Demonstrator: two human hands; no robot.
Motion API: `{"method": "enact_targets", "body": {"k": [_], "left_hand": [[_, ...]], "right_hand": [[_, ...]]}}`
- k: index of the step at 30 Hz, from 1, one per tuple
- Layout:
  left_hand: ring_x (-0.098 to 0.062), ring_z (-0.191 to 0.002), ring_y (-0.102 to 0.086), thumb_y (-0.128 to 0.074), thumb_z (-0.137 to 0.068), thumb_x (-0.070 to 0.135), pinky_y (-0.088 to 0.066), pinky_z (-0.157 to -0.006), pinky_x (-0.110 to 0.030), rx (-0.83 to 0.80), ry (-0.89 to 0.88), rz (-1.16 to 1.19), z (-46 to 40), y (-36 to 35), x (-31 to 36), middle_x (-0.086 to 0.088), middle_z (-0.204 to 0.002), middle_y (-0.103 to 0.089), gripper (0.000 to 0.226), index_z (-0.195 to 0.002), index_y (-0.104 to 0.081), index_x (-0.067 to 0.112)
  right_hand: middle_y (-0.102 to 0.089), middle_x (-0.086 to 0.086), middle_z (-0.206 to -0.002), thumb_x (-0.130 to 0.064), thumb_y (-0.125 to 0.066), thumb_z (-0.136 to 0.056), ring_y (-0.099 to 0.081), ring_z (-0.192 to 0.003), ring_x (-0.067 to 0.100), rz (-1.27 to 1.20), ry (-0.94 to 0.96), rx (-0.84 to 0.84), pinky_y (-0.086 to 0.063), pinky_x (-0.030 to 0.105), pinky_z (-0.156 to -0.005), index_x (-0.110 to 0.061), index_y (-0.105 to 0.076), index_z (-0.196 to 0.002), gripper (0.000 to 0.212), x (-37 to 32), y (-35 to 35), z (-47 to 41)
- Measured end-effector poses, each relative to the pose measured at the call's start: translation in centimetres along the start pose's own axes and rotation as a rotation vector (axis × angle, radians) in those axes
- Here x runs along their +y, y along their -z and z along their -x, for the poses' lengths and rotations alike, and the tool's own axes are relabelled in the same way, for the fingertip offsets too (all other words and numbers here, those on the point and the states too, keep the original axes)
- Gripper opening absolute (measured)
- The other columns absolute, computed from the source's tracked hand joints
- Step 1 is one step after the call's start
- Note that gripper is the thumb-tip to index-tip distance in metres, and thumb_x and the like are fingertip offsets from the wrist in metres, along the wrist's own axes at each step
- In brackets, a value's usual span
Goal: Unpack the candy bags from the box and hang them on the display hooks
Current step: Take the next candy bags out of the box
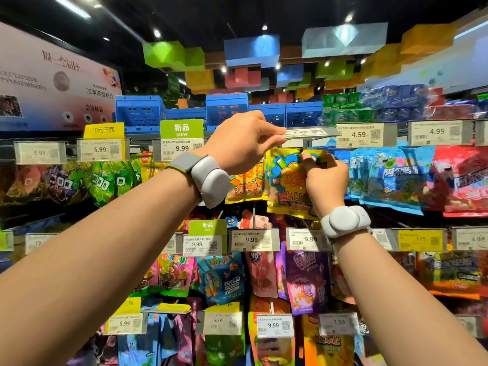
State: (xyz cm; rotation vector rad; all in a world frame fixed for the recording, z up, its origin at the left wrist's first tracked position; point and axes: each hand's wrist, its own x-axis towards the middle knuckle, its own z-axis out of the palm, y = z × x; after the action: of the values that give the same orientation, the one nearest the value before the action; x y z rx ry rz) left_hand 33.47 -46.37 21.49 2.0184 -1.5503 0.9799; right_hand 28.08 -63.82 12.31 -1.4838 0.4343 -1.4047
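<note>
Candy bag point(286, 180) hangs btwn hands, under flipped-up price tag point(311, 132), neighbour bags point(390, 178) to right.

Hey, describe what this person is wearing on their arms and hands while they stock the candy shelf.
Both forearms are bare, with no sleeves or gloves in view. The left hand has a rounded, light grey, pebble-shaped device at the wrist, on a grey fabric strap with a thin green edge. The right hand has a similar whitish lobed device at its wrist. No cables or markings show.

Bare forearms, white wrist devices point(210, 177), grey strap point(184, 161)
</note>
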Motion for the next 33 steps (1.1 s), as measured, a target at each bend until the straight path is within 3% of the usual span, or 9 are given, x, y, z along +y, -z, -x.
{"method": "enact_targets", "body": {"k": [3, 5, 8, 10, 14, 17, 20, 26, 33], "left_hand": [[-0.021, -0.086, -0.055, -0.050, -0.097, 0.047, -0.045, -0.073, -0.035, 0.002, 0.003, 0.001, 0.0, -0.1, 0.2, 0.000, -0.095, -0.058, 0.034, -0.124, -0.065, 0.034], [-0.021, -0.086, -0.055, -0.050, -0.097, 0.046, -0.046, -0.073, -0.035, 0.004, 0.001, -0.006, 0.0, -0.1, 0.3, 0.001, -0.095, -0.058, 0.034, -0.125, -0.065, 0.034], [-0.021, -0.086, -0.055, -0.051, -0.097, 0.046, -0.047, -0.074, -0.036, 0.007, 0.009, -0.005, 0.0, -0.1, 0.2, 0.000, -0.096, -0.058, 0.033, -0.125, -0.065, 0.034], [-0.020, -0.087, -0.055, -0.051, -0.097, 0.046, -0.047, -0.075, -0.036, 0.005, 0.012, 0.003, 0.0, -0.1, 0.3, 0.001, -0.096, -0.058, 0.033, -0.125, -0.065, 0.034], [-0.017, -0.087, -0.054, -0.050, -0.096, 0.047, -0.048, -0.076, -0.037, 0.001, 0.016, -0.007, 0.0, -0.1, 0.2, 0.003, -0.096, -0.057, 0.035, -0.126, -0.064, 0.034], [-0.017, -0.087, -0.053, -0.051, -0.096, 0.046, -0.048, -0.076, -0.037, -0.001, 0.008, -0.004, 0.0, -0.1, 0.2, 0.004, -0.094, -0.054, 0.035, -0.126, -0.064, 0.033], [-0.018, -0.087, -0.053, -0.051, -0.097, 0.045, -0.049, -0.077, -0.039, 0.003, -0.008, -0.004, 0.1, -0.2, 0.0, 0.003, -0.094, -0.055, 0.034, -0.126, -0.064, 0.033], [-0.023, -0.092, -0.054, -0.054, -0.096, 0.044, -0.048, -0.078, -0.041, 0.023, -0.052, -0.028, 0.5, -0.6, -0.4, 0.000, -0.098, -0.057, 0.030, -0.119, -0.069, 0.032], [-0.029, -0.089, -0.053, -0.065, -0.090, 0.029, -0.047, -0.078, -0.043, 0.096, -0.208, -0.154, 1.9, -1.8, -1.0, -0.003, -0.114, -0.063, 0.025, -0.114, -0.067, 0.021]], "right_hand": [[-0.060, 0.014, -0.089, -0.031, -0.070, -0.090, -0.053, -0.081, 0.027, 0.070, -0.005, 0.007, -0.037, 0.025, -0.072, -0.005, -0.065, -0.097, 0.027, -0.5, -0.1, -0.3], [-0.059, 0.020, -0.123, -0.033, -0.067, -0.092, -0.054, -0.114, 0.031, 0.147, -0.009, -0.006, -0.034, 0.024, -0.092, -0.001, -0.060, -0.126, 0.047, -1.0, 0.0, -0.6], [-0.054, 0.022, -0.134, -0.033, -0.060, -0.097, -0.049, -0.122, 0.027, 0.228, -0.037, -0.123, -0.030, 0.018, -0.087, 0.002, -0.055, -0.131, 0.049, -0.7, 0.0, -1.6], [-0.056, 0.025, -0.131, -0.035, -0.056, -0.099, -0.051, -0.121, 0.030, 0.272, -0.063, -0.193, -0.034, 0.014, -0.082, 0.005, -0.057, -0.128, 0.049, -0.4, 0.0, -2.2], [-0.059, 0.026, -0.127, -0.041, -0.057, -0.098, -0.052, -0.119, 0.037, 0.421, -0.009, -0.221, -0.034, 0.036, -0.100, 0.004, -0.061, -0.121, 0.051, -0.3, -0.2, -2.9], [-0.062, 0.023, -0.121, -0.046, -0.062, -0.093, -0.056, -0.115, 0.037, 0.385, -0.036, -0.201, -0.037, 0.036, -0.093, 0.003, -0.063, -0.119, 0.055, 0.2, -0.4, -3.4], [-0.059, 0.019, -0.132, -0.050, -0.065, -0.089, -0.054, -0.121, 0.033, 0.336, -0.090, -0.175, -0.037, 0.036, -0.101, 0.000, -0.059, -0.129, 0.065, 0.6, -0.4, -3.4], [-0.065, 0.015, -0.068, -0.056, -0.075, -0.070, -0.065, -0.069, 0.033, 0.213, -0.091, -0.150, -0.056, 0.044, -0.070, -0.011, -0.065, -0.068, 0.047, 1.2, 1.1, -3.3], [-0.068, 0.003, -0.071, -0.038, -0.078, -0.080, -0.062, -0.069, 0.021, 0.142, -0.073, -0.078, -0.058, 0.050, -0.076, -0.017, -0.067, -0.073, 0.024, 0.9, 3.8, -2.4]]}}
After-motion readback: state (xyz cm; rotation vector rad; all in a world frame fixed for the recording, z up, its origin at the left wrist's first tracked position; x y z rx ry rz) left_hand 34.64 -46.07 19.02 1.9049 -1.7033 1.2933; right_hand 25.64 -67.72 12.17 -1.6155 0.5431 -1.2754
